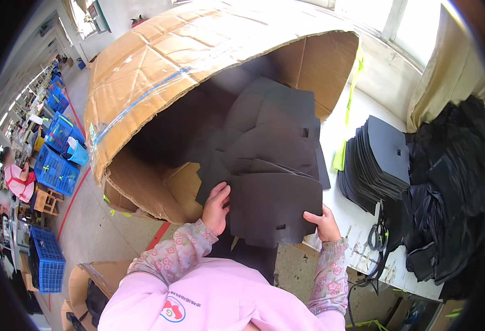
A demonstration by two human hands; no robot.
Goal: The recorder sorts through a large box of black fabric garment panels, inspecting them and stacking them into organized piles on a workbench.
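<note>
In front of the carton's [143,77] mouth, my right grip [325,225] pinches the black panel's [273,205] edge, my left grip [215,214] beside it, closure unclear; probably light and bendy, it suits opposite-edge holds.

At the near edge of the scene, the person's pink top [226,284] carries a round emblem [173,310] with a blue rim and red figure, and to its right a short slanting line of dark characters [191,301]. Bluish marks [93,134] on the cardboard box's [138,71] left side are illegible.
</note>
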